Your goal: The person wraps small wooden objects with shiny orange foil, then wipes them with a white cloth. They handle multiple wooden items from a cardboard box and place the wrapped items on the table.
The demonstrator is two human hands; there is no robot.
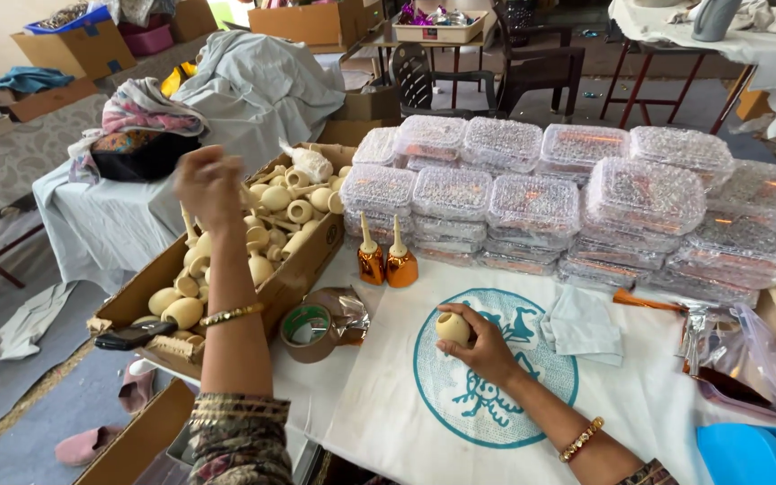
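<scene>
Right hand [482, 346] gripping a pale wooden piece [453, 328] over the white cloth [388, 395], right of the cardboard box [294, 278]; left hand [208, 184] raised above the box, fingers curled, grip unclear.

Your two hands, left [208, 186] and right [487, 348], are bare, with no gloves and no rings that can be made out. You wear a gold-toned bangle [231, 314] on the left wrist and a gold-toned bracelet set with reddish-orange stones [581, 439] on the right wrist. Your left sleeve [237, 437] ends at the elbow; its dark fabric is printed with a multicoloured floral pattern and edged with bands of gold trim, and a corner of a like sleeve [653, 473] shows on the right.
</scene>
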